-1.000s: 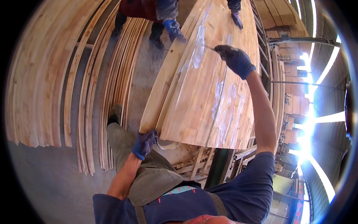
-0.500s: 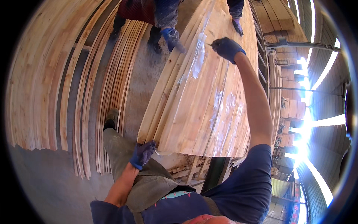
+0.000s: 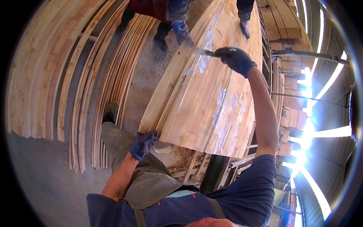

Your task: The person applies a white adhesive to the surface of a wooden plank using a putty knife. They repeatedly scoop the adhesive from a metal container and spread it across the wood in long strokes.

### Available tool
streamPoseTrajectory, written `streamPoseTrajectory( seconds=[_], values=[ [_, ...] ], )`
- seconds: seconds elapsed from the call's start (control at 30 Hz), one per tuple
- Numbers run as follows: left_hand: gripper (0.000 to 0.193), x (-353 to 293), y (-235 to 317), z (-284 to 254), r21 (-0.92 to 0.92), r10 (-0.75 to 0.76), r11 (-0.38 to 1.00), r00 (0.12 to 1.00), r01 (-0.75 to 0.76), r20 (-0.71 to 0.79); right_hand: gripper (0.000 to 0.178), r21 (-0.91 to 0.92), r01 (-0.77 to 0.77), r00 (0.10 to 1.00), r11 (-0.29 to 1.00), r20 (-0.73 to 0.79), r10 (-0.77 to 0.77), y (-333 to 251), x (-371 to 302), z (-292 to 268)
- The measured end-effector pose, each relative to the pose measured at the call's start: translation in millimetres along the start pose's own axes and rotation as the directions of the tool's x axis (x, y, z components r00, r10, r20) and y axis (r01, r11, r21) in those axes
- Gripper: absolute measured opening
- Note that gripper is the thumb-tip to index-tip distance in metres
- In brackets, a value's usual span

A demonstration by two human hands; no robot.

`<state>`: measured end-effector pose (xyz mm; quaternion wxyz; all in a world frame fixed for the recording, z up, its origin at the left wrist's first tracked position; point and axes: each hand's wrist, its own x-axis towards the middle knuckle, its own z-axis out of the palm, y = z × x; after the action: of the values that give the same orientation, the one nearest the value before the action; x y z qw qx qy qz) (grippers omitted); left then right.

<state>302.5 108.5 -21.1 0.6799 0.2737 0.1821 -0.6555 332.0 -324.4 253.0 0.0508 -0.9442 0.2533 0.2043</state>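
My gloved left hand point(image 3: 144, 144) is closed round the near end of the wooden plank point(image 3: 166, 89) along the left edge of the layer of boards. In my gloved right hand point(image 3: 237, 61) is a scraper, its flat metal blade point(image 3: 204, 52) pointing left over the boards point(image 3: 196, 117). White, wet-looking glue point(image 3: 207, 41) lies in a streak beneath and beyond the blade. More glue patches point(image 3: 232, 104) spread over the boards to the right. My right fingers wrap the scraper's handle and hide most of it.
Across the boards a co-worker's gloved hand point(image 3: 183, 34) is by the left plank; their other hand point(image 3: 245, 30) rests near the far right. Long wood strips point(image 3: 126, 56) and a wide panel point(image 3: 41, 75) lie on the left. A metal rail point(image 3: 314, 55) and stacked wood stand right.
My right hand has moved nearer and slightly right, and the scraper blade now shows flat. The plank at my left hand now shows a broader face. The co-worker's left-side hand has shifted right.
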Motion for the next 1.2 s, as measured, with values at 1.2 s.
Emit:
streamPoseTrajectory(
  seconds=[1.2],
  values=[
    [0.036,-5.9,10.9,8.7,0.099,0.103,0.988,0.987,-0.116,0.126,0.026,-0.148,0.109,0.985,0.983,0.148,-0.087,-95.9,-75.2,8.1]
  ],
)
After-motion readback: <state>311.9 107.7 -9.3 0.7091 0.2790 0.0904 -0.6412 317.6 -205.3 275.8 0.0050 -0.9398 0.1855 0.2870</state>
